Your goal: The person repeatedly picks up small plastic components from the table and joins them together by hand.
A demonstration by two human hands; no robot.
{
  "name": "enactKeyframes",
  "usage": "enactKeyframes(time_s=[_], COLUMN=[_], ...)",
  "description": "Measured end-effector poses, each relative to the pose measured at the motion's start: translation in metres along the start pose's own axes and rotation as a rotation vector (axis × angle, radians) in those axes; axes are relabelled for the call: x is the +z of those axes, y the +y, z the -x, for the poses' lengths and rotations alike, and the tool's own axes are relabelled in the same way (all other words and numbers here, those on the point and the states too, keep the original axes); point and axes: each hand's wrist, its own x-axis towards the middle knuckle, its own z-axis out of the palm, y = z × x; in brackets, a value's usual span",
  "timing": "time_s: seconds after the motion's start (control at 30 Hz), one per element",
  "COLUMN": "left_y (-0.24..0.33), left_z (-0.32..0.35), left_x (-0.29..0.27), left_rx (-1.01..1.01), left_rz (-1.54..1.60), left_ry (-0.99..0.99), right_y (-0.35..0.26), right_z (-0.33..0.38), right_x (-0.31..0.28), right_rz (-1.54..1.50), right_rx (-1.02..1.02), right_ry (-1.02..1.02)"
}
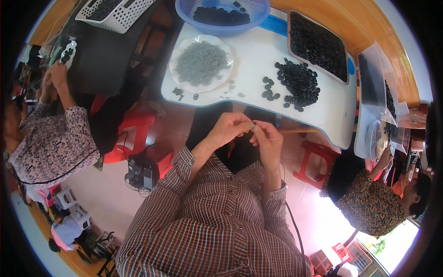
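My left hand (230,128) and my right hand (267,138) meet in front of my chest, just off the near edge of the white table (258,60). Thumb and fingers of both are pinched together, tip to tip. Whatever sits between them is tiny and mostly covered, so I cannot make it out. Nearest on the table lie a few small pale grey pieces (226,97) and some dark bits (177,93). A white scalloped plate (174,77) bears a heap of small grey pieces (201,63). To its right is a loose pile of black oval pieces (299,83).
At the back stand a blue basket (221,30) with black pieces and a filled tray (318,46). Co-workers sit left (55,143) and right (369,203) at other tables. Red stools (316,164) flank me. A white perforated basket (115,18) is on the dark table.
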Motion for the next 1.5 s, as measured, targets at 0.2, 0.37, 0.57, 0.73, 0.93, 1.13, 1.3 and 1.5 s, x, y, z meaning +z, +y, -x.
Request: enactKeyframes(time_s=[0.2, 0.37, 0.57, 0.73, 0.93, 1.13, 1.3, 1.5], left_y=[-0.008, -0.009, -0.016, -0.017, -0.006, -0.010, 0.002, 0.016], left_z=[0.000, 0.001, 0.000, 0.000, 0.001, 0.001, -0.001, -0.015], left_x=[-0.001, 0.001, -0.006, -0.008, -0.004, -0.004, -0.007, -0.023], left_rx=[-0.025, -0.082, -0.127, -0.151, -0.065, -0.001, 0.463, 0.689], left_rz=[0.070, 0.073, 0.265, 0.455, 0.198, 0.031, -0.721, -1.321], left_ry=[0.024, 0.057, -0.012, -0.023, 0.052, 0.085, 0.410, 0.640], right_y=[0.001, 0.000, 0.003, 0.004, 0.002, 0.004, 0.010, 0.011], right_z=[0.000, 0.001, 0.001, 0.001, 0.002, 0.000, -0.001, 0.000], right_x=[0.000, 0.007, 0.009, 0.011, 0.011, 0.007, 0.009, 0.008], right_rz=[0.019, 0.160, 0.501, 0.303, 0.111, 0.087, 0.069, 0.063], right_rx=[0.002, -0.123, -0.490, -0.395, -0.041, 0.023, 0.058, 0.054], right_ry=[-0.028, 0.031, 0.083, 0.011, -0.003, -0.029, 0.010, 0.015])
